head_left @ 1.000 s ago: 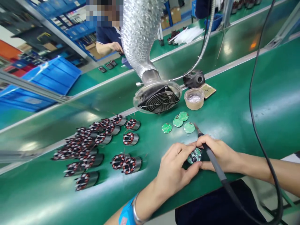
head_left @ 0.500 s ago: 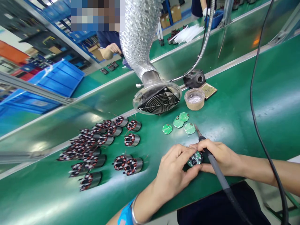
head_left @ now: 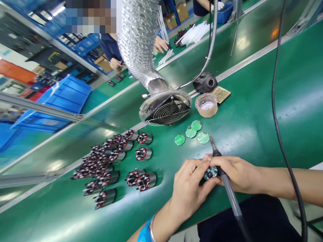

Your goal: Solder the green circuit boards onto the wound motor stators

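Note:
My left hand (head_left: 193, 188) is closed around a small round circuit board (head_left: 211, 172), thumb below and fingers above; the board's underside is hidden. Against its right side lies my right hand (head_left: 233, 173), which also grips a grey soldering iron (head_left: 228, 188). The iron's tip points up and away from me, close to a loose green board (head_left: 203, 137) on the bench. Beyond my hands lie several more flat green round boards (head_left: 191, 131). The fingertips of both hands meet at the board's far edge.
Several motor-like cylinders (head_left: 111, 156) stand to the left. A fume extractor fan (head_left: 169, 112) hangs ahead on a foil duct. Behind the boards sit a solder pot (head_left: 207, 105) and an iron stand (head_left: 205, 82). A black cable (head_left: 275, 111) hangs at right. Co-workers' hands (head_left: 161, 44) show across the bench.
My view has shifted slightly. Both hands keep their hold on the board and iron; the fingers have shifted a little. Across the bench, a co-worker's hand now shows near the white strips.

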A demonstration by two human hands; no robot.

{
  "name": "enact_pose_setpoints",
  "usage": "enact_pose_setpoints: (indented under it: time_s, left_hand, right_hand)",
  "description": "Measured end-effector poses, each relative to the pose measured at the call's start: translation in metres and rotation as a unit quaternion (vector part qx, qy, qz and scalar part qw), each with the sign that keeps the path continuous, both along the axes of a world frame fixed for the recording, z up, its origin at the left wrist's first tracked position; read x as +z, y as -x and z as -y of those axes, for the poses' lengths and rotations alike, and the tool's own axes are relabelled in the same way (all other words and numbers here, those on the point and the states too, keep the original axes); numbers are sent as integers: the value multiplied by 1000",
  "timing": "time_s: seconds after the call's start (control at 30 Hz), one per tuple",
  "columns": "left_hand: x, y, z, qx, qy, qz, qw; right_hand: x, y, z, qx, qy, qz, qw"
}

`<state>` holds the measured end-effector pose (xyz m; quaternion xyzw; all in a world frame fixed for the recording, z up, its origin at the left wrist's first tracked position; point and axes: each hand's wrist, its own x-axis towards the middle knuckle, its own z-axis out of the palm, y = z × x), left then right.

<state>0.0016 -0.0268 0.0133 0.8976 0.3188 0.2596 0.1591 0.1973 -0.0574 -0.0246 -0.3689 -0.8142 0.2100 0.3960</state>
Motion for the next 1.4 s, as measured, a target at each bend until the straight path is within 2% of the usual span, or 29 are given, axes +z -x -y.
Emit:
enact_pose_setpoints:
  time_s: [0.17,0.3,0.37,0.5,0.57,0.6,0.63,0.67,0.73,0.77,0.8,0.83,0.9,0.97,1.03,1.17,1.3,1.4]
  left_hand:
    - [-1,1,2,-26,23,-2,999]
    - [-9,2,4,-9,19,30,999]
    - [-12,2,3,-6,35,57,998]
    - [-11,3,1,-22,135,77,988]
    - [-11,4,-1,7,225,108,968]
    - [-11,3,-3,36,294,142,944]
    - [-11,3,-5,69,378,187,904]
    - [-10,3,-7,98,466,237,847]
    - [-8,1,-11,128,611,331,707]
    - [-7,1,-13,131,656,366,647]
    - [-5,0,-14,134,684,390,602]
    - [-4,-1,-15,137,700,405,572]
    - [-2,-2,-15,143,716,418,541]
    - [-3,-3,-15,151,718,419,535]
    - [-4,-6,-12,151,709,422,544]
    - [-12,-12,-3,104,685,418,588]
    - [-25,-13,1,50,666,365,649]
    - [-33,-10,1,39,661,354,660]
  right_hand:
    - [-3,1,2,-9,-29,40,999]
    - [-6,1,3,-19,-56,49,997]
    - [-7,0,3,-18,-41,41,998]
    - [-2,-4,1,-19,7,12,1000]
    - [3,-9,1,-30,16,-6,999]
    - [5,-12,0,-42,20,-16,999]
    - [7,-14,0,-59,24,-26,998]
    - [9,-16,-1,-82,28,-36,996]
    - [10,-19,-3,-127,36,-48,990]
    - [9,-20,-4,-140,42,-52,988]
    - [9,-20,-5,-145,47,-55,987]
    - [8,-20,-6,-144,52,-59,986]
    - [6,-19,-6,-134,59,-69,987]
    - [6,-17,-6,-124,64,-80,987]
    - [8,-14,-6,-120,66,-87,987]
    - [16,-1,-8,-124,63,-61,988]
    - [21,10,-18,-45,79,27,995]
    - [25,14,-21,-15,47,111,993]
